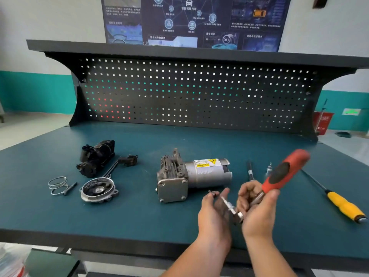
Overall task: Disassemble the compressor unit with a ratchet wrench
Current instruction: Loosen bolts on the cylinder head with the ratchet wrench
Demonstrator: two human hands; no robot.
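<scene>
Two hands at the near bench edge are fitting a metal bit (229, 206) onto a red-handled ratchet wrench (283, 172).

Right hand (257, 212) is curling round the wrench's steel neck just below the grip, and the left hand (212, 212) is pinching the bit at the wrench head. The compressor (199, 174) is lying on its side at the bench (139, 216) centre, at eleven o'clock from the hands, untouched. To do this well, the bit probably needs pushing on square until it seats, with the wrench held steady. Counted: one compressor, one wrench, one yellow-handled screwdriver (343, 204) at three o'clock, and two loose bits (249, 170) at one o'clock. At nine to ten o'clock are one spring (58, 184), one long bolt (69, 188), one round cover (98, 189) and one black housing (97, 156).
</scene>
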